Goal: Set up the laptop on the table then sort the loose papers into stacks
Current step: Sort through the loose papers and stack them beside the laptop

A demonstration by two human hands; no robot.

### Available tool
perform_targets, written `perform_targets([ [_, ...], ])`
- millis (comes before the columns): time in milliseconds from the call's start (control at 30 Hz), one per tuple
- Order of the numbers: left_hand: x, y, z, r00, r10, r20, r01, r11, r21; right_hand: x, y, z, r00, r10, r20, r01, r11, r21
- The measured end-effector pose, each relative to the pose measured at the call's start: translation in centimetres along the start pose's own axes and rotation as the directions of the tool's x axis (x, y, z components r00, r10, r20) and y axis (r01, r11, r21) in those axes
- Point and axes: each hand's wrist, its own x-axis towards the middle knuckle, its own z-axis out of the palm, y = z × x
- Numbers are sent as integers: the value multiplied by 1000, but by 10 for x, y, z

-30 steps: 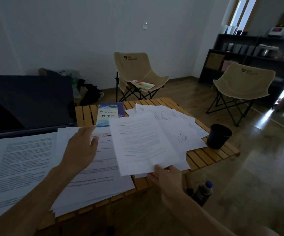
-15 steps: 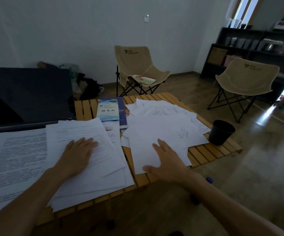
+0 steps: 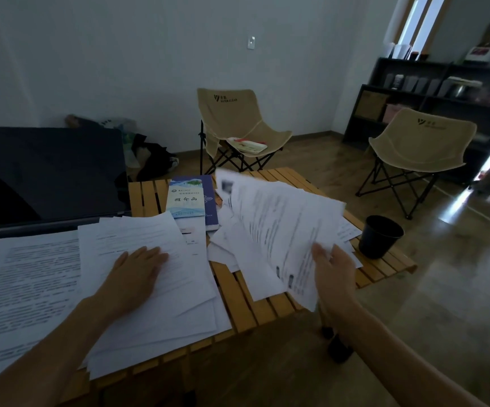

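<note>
Two beige folding chairs (image 3: 237,127), black cup (image 3: 380,236), blue booklet (image 3: 189,199), dark shelving (image 3: 431,98)

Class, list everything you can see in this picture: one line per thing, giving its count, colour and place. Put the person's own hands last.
table: one, orange wooden slats, centre
laptop: one, dark, open, far left of the table
papers: many, white; a stack under the left hand, a loose pile to its right, a large printed sheet at far left
booklet: one, pale blue and white, lying on a purple book, mid table
cup: one, black, right edge of the table
chairs: two, beige folding; one behind the table, one at right
shelf: one, dark, back right
left hand: flat on the stack
right hand: lifting a fan of sheets
</note>
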Motion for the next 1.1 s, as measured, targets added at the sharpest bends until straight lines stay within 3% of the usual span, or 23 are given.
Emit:
perform_targets([
  [67,0,-1,1,1000,12,10,-12,1000,-27,0,2,4,946,316,75,-325,917,230],
  [167,1,-5,4,999,31,12,-30,996,-89,-4,15,10,852,494,174,-523,813,256],
  [300,0,-1,2,998,60,16,-57,987,-152,-5,14,13,825,533,191,-566,774,284],
  [400,-1,4,2,996,76,55,-66,985,-161,-9,8,14,801,513,309,-595,736,323],
  [500,0,13,-5,998,38,56,-19,952,-306,-21,4,19,773,495,396,-634,619,464],
  [567,0,24,-21,998,-58,-10,46,879,-474,-34,-1,24,763,468,445,-646,535,545],
  [633,0,38,-42,983,-140,-120,54,842,-536,-46,-7,31,769,442,462,-638,484,599],
  [767,-1,54,-69,943,-241,-229,48,781,-623,-45,-19,39,839,427,337,-528,492,692],
  [833,-1,56,-73,945,-289,-150,98,692,-716,-49,-23,42,847,403,347,-528,566,633],
  [867,-1,59,-74,948,-311,-67,140,597,-790,-56,-22,45,833,392,389,-553,593,586],
  [933,0,64,-76,931,-298,209,297,292,-909,-71,-16,53,778,387,494,-618,611,494],
  [967,0,66,-73,915,-251,316,367,192,-910,-78,-13,57,740,391,547,-654,607,452],
  [1033,2,68,-59,896,-236,375,419,172,-892,-84,-10,59,661,393,639,-711,601,366],
  [1100,5,67,-47,877,-331,348,419,176,-891,-80,-11,54,587,369,721,-731,625,275],
])
